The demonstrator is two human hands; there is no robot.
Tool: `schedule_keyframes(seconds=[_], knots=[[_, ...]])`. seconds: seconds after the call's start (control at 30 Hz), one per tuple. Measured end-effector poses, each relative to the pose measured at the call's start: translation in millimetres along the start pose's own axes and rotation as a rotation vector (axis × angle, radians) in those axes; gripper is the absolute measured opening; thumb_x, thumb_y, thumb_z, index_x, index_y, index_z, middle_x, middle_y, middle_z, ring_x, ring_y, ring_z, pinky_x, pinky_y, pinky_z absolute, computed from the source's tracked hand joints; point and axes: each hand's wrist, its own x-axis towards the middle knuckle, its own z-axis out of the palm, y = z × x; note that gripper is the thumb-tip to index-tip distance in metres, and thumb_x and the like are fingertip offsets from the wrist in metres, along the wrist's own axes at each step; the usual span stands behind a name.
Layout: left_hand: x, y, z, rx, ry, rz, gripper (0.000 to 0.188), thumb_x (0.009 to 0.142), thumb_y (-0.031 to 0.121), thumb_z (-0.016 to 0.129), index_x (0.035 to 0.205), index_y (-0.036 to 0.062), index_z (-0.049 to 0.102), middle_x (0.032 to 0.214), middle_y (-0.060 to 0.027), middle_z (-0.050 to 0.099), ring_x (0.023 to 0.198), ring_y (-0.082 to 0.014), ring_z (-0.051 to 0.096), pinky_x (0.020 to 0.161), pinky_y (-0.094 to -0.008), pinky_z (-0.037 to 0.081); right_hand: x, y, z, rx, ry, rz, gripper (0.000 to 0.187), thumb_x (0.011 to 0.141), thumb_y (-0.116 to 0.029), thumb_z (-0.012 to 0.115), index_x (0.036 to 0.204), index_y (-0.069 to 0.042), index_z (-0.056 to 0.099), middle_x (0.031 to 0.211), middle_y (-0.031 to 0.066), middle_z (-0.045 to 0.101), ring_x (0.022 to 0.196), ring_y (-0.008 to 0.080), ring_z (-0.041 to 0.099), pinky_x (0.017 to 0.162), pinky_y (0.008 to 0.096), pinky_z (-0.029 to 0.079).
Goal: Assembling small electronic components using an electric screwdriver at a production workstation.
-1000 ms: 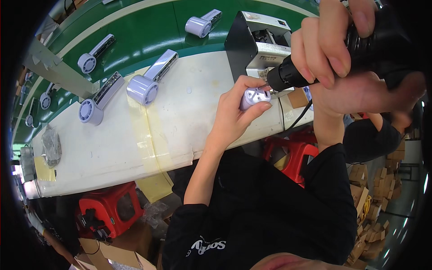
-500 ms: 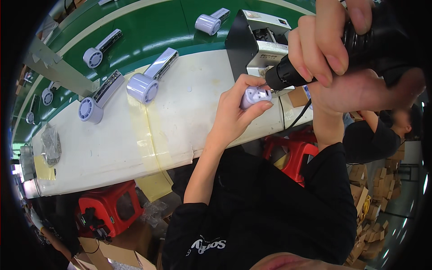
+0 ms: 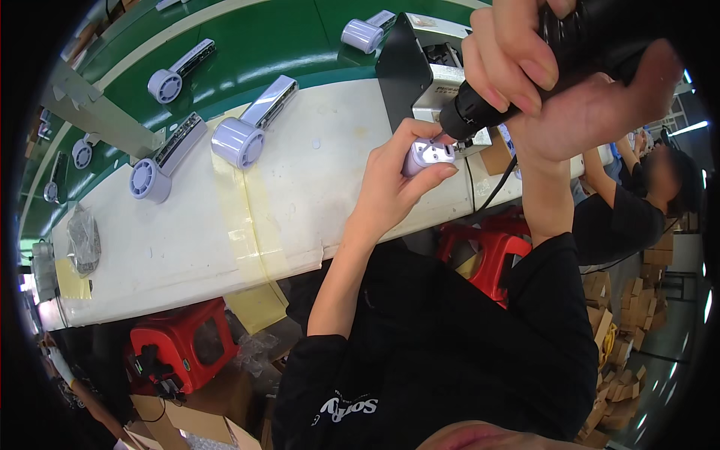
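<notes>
left hand [image 3: 390, 187] pinches the small lilac part [image 3: 427, 156]; the driver [image 3: 480, 112], gripped in the right hand [image 3: 555, 82], slants in from two o'clock.

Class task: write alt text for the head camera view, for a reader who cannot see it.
A person's left hand holds a small lilac part over a white workbench while the right hand presses a black power screwdriver onto it. Similar lilac units lie beside a green conveyor belt.

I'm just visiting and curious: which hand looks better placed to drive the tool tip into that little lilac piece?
Probably the right hand: it grips the black power screwdriver, whose tip sits at the small lilac part. The left hand is occupied holding that part above the white worktable.
</notes>
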Motion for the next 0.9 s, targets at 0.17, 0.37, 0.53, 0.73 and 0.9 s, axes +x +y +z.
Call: schedule_keyframes(seconds=[0.17,0.37,0.53,0.73,0.9], knots=[[4,-1,5,-0.024,-0.014,0.022,0.027,0.082,0.018,0.063,0.099,0.0047,0.048,0.087,-0.0066,0.062,0.078,-0.0112,0.054,0.072,-0.0248,0.043,-1,-15,11,-0.373,-0.003,0.063,0.069,0.076,-0.079,0.032,0.076,-0.01,0.042,0.046,0.0042,0.045,0.03,0.0102,0.037,0.03,0.0214,0.035],[0,-5,-2,0.008,0.006,0.035,0.035,0.077,0.016,0.069,0.103,0.0039,0.049,0.087,-0.0065,0.062,0.076,-0.0136,0.056,0.07,-0.0252,0.045,-5,-2,-4,-0.286,-0.03,0.006,0.07,0.076,-0.079,0.032,0.076,-0.01,0.042,0.046,0.0041,0.045,0.03,0.0095,0.037,0.031,0.0207,0.036],[3,-3,4,0.043,-0.002,0.06,0.035,0.08,0.02,0.066,0.104,0.0038,0.047,0.088,-0.0045,0.062,0.076,-0.0087,0.055,0.07,-0.0231,0.045,-4,-15,16,-0.501,0.034,0.052,0.072,0.073,-0.081,0.033,0.076,-0.009,0.042,0.046,0.0038,0.045,0.031,0.0088,0.037,0.031,0.0202,0.036],[0,-3,3,0.043,0.013,0.027,0.039,0.076,0.019,0.071,0.104,0.0038,0.048,0.086,-0.0043,0.061,0.074,-0.0095,0.055,0.067,-0.0233,0.045,-5,-15,24,-0.649,0.1,0.11,0.075,0.071,-0.082,0.034,0.075,-0.008,0.042,0.046,0.0038,0.044,0.031,0.0083,0.036,0.032,0.0194,0.035],[2,-4,5,0.045,0.039,0.012,0.045,0.071,0.019,0.078,0.103,0.0042,0.05,0.08,-0.0043,0.06,0.069,-0.0109,0.056,0.062,-0.0238,0.046,-3,-17,24,-0.763,0.11,0.142,0.076,0.071,-0.083,0.035,0.075,-0.007,0.041,0.046,0.004,0.044,0.031,0.0079,0.035,0.031,0.0187,0.033]])
